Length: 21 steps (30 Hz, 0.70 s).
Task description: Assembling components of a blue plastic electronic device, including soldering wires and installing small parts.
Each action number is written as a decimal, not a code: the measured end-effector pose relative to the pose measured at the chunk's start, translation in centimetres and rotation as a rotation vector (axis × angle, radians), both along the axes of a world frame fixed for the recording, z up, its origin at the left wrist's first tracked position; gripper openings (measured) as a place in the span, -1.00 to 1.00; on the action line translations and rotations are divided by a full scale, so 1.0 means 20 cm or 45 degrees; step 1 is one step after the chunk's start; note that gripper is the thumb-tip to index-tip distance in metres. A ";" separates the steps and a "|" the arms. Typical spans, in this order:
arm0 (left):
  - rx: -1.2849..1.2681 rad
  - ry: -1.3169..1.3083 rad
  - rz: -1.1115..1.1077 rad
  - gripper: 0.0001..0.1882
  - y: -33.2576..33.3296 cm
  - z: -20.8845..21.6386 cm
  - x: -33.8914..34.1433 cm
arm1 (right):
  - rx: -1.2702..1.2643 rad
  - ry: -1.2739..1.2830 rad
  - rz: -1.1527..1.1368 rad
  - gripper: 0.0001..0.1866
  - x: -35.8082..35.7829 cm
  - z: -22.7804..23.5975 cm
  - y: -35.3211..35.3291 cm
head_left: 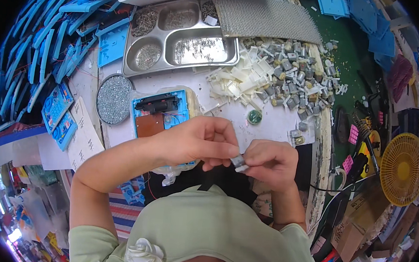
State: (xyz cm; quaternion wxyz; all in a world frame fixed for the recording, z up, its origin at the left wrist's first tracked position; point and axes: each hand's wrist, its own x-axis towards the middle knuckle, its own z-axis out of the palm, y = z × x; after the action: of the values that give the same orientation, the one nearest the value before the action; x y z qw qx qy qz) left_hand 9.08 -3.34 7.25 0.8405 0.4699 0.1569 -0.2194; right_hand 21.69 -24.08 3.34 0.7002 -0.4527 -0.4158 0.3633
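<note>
A small silver motor (237,161) with a white end piece is held in front of my body, just past the table's near edge. The thumb and fingertips of my left hand (211,142) close on its upper left side. From the other side, my right hand (270,161) pinches its lower end. Fingers cover part of the motor. Behind my left wrist lies an open blue plastic casing (184,110) with a black part (158,103) and a brown board (149,125), partly hidden by my forearm.
Loose motors (292,73) and white plastic pieces (243,82) are heaped at the back right. A steel tray (175,70) of screws and a round dish (114,99) of small metal parts stand left. Blue casings (44,44) pile up far left; a yellow fan (404,168) stands right.
</note>
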 end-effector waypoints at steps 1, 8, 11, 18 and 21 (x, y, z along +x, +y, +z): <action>-0.003 -0.008 -0.055 -0.80 0.00 0.00 0.04 | -0.017 0.248 0.048 -0.74 -0.01 -0.03 -0.03; 1.490 -0.748 -0.229 -0.83 0.27 -0.06 0.43 | -0.027 1.132 0.122 -0.43 -0.03 -0.08 -0.12; 2.716 -0.445 0.006 -0.82 0.67 -0.13 0.55 | -0.180 0.909 0.044 -0.42 -0.02 -0.15 -0.19; 2.118 -0.540 0.131 -0.82 0.68 -0.22 0.54 | -0.140 1.039 -0.020 -0.39 0.04 -0.22 -0.15; 2.049 -0.726 0.299 -0.82 0.64 -0.27 0.62 | -0.254 0.912 -0.018 -0.42 0.06 -0.19 -0.10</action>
State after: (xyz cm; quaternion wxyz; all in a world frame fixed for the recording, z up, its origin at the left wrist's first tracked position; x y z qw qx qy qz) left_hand 21.43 9.46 1.78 0.2763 0.9405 0.0953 0.1733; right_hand 22.83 -26.03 -0.53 0.7563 -0.3657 -0.1037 0.5324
